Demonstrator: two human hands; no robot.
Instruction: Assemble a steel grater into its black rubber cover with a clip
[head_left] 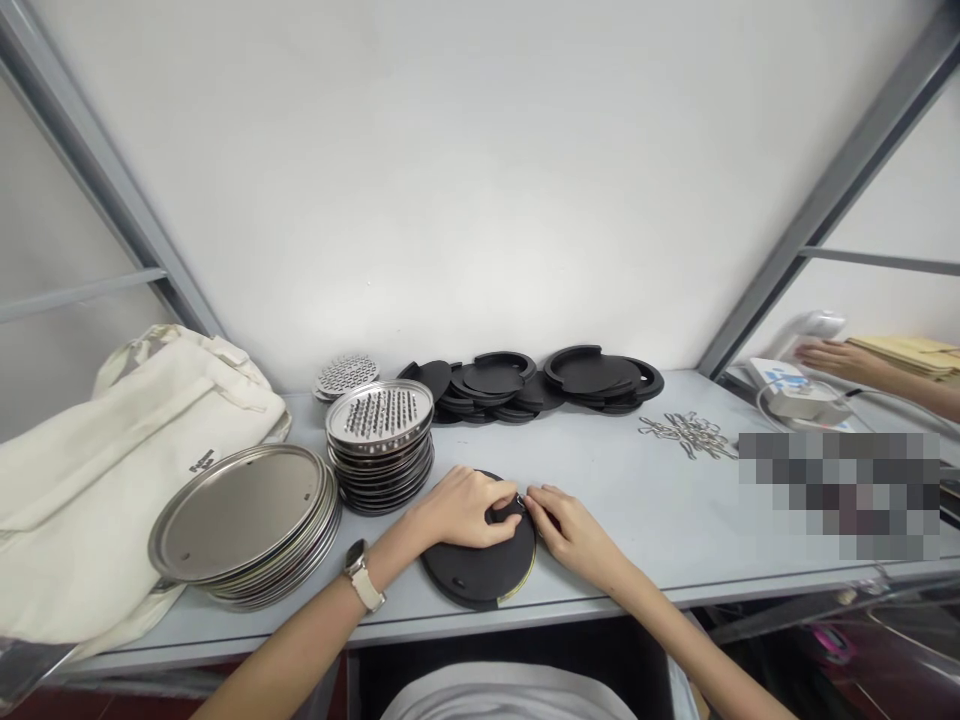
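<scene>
One black disc in hand near the tabletop's front edge, its work seemingly unfinished.
Both curled hands, left (pixel 469 510) and right (pixel 566 530), meet at a small metal piece (pixel 520 502) on the black disc's (pixel 472 572) rim; whether either grips is unclear. Loose metal clips (pixel 690 436) toward the right end and black round parts (pixel 495 374) along the back edge suggest more remains; finished pieces can't be told apart. The pale grey tabletop (pixel 600 460) meets a white wall (pixel 480 200) between grey posts (pixel 825 190).
</scene>
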